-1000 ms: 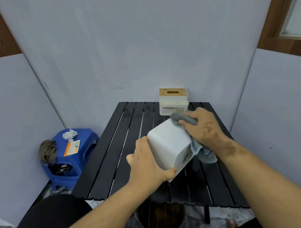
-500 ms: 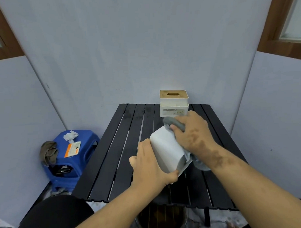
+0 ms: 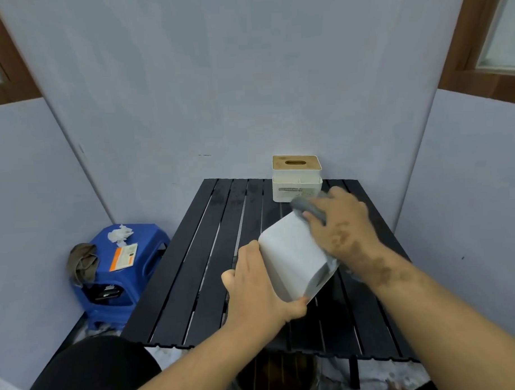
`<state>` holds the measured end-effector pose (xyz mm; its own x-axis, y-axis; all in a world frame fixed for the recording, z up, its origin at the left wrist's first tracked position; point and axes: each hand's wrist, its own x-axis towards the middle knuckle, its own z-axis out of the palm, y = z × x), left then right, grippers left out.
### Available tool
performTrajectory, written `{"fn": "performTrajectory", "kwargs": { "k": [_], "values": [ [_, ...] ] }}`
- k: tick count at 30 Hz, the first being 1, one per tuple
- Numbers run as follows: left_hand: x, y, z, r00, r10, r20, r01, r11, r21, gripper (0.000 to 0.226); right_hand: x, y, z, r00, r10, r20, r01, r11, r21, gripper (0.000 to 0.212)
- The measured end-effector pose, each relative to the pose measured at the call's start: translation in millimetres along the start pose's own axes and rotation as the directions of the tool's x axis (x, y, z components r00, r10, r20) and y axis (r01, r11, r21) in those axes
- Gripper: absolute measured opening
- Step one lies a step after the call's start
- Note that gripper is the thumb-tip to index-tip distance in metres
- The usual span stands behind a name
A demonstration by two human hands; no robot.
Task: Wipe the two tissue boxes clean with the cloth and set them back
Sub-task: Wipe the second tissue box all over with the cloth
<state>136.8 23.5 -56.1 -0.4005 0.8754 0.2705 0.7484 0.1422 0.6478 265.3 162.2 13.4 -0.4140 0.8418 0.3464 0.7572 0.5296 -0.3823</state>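
Grey-blue partition walls round a small black slatted table (image 3: 200, 269), wood window frames top L & R. Left hand (image 3: 254, 291) grips a white tissue box (image 3: 293, 260) at its near-left side, thumb curled under the near bottom corner, other fingers behind the box & not visible. Box is tilted, held up over the table's middle, not resting on it. Right hand (image 3: 342, 227) presses a grey cloth (image 3: 309, 209) onto the box's far top edge, fingers bent over the cloth; more cloth hangs down the box's right side under the palm. Hand + cloth slightly blurred. 2nd tissue box (image 3: 296, 179), white w/ wood-colour lid & slot, stands upright at the table's far edge, just beyond the right hand, apart from the held box. Blue plastic stool (image 3: 142, 263) on floor left of table w/ crumpled white tissue (image 3: 120, 235), an orange-white card (image 3: 123, 256) on top, olive rag (image 3: 83, 263) draped over its left edge.
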Motion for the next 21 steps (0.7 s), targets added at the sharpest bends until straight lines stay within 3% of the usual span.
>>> {"fn": "performTrajectory", "kwargs": {
  "k": [4,5,8,10,12,14,18,19,21],
  "values": [
    [1.8,3.4,0.6,1.000,0.004,-0.021,-0.005,0.999,-0.039,0.071,-35.0,-53.3,9.1,0.922,-0.384,0.042,0.386,0.921,-0.055,0.028],
    [2.8,2.8,0.8,1.000,-0.005,-0.030,0.003,0.999,-0.037,0.069,-33.0,-51.5,9.2,0.917,-0.397,0.044,0.399,0.916,-0.042,0.027],
    [4.0,-3.0,2.5,1.000,-0.017,-0.022,0.017,1.000,-0.007,0.096,-6.7,-20.0,3.9,0.990,-0.135,0.044,0.126,0.979,0.159,0.024],
    [1.7,-1.7,2.4,1.000,-0.002,-0.013,0.002,1.000,-0.003,0.102,9.1,10.8,1.8,0.998,0.044,-0.035,-0.036,0.981,0.189,0.025],
    [-0.9,1.8,2.9,1.000,0.023,-0.009,-0.023,1.000,-0.001,0.102,14.0,27.0,-2.7,0.988,0.123,-0.091,-0.103,0.975,0.196,0.037],
    [-2.2,2.1,4.6,1.000,0.015,-0.004,-0.015,1.000,-0.013,0.104,5.0,17.7,0.1,0.996,0.070,-0.060,-0.062,0.991,0.116,0.030],
    [-0.5,-4.8,4.1,0.999,-0.036,0.005,0.036,0.999,-0.041,0.107,-26.6,-33.6,8.4,0.956,-0.292,0.024,0.290,0.955,0.068,0.031],
    [0.1,-4.7,3.3,0.999,-0.037,0.006,0.037,0.998,-0.043,0.107,-26.7,-33.4,8.2,0.945,-0.325,0.044,0.321,0.944,0.079,0.030],
    [1.2,-3.7,2.5,1.000,-0.021,-0.003,0.021,1.000,-0.020,0.109,-12.6,-16.4,4.2,0.971,-0.237,0.043,0.231,0.967,0.104,0.030]
  ]
}}
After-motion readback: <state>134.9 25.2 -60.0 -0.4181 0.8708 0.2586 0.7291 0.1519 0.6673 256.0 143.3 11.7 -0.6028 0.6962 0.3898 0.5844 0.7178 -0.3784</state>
